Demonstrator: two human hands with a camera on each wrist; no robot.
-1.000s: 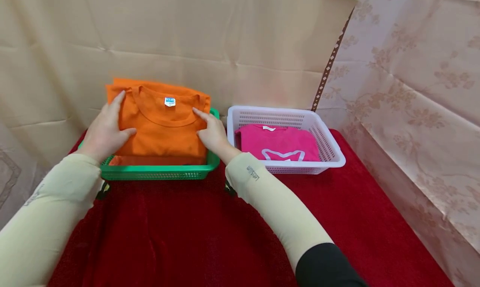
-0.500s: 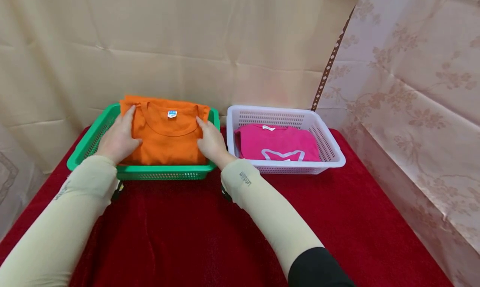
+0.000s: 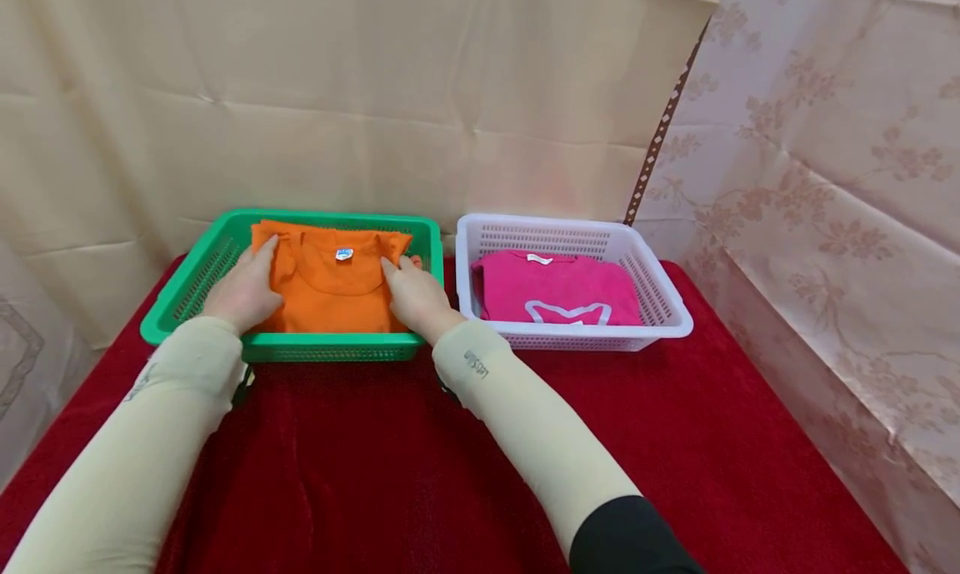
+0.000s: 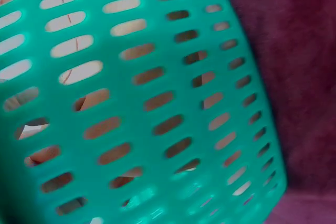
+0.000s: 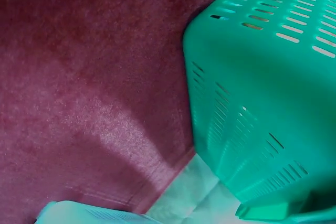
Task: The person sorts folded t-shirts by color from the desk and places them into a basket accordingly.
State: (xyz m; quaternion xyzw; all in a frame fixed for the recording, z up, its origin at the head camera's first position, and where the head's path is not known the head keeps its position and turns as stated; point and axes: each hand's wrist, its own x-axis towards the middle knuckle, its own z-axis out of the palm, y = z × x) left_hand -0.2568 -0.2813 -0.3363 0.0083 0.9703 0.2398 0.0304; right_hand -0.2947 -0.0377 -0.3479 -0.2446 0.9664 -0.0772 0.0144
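A folded orange T-shirt [image 3: 333, 295] with a white and blue neck label lies in the green basket [image 3: 168, 311], its collar toward the back. My left hand [image 3: 243, 287] grips the shirt's left side, thumb on the front of the cloth. At the right side, my right hand [image 3: 420, 299] holds the opposite edge, with its fingertips by the collar. Both wrists pass over the basket's near rim. Through the slots of the green basket wall [image 4: 142, 87] in the left wrist view, only bits of what is inside show. The right wrist view has the basket's outer corner [image 5: 252, 82]; both hands are hidden there.
Right of the green basket stands a white basket [image 3: 656, 328] holding a folded pink T-shirt [image 3: 558, 287] with a pale outline print. Both baskets sit on a dark red cloth [image 3: 390, 457] covering the table. A beige curtain [image 3: 337, 82] hangs behind, a flowered one [image 3: 847, 182] at the right.
Both hands have lowered the orange T-shirt from above the back rim down into the green basket, shifting it slightly right at first. The pink T-shirt and white basket stay put.
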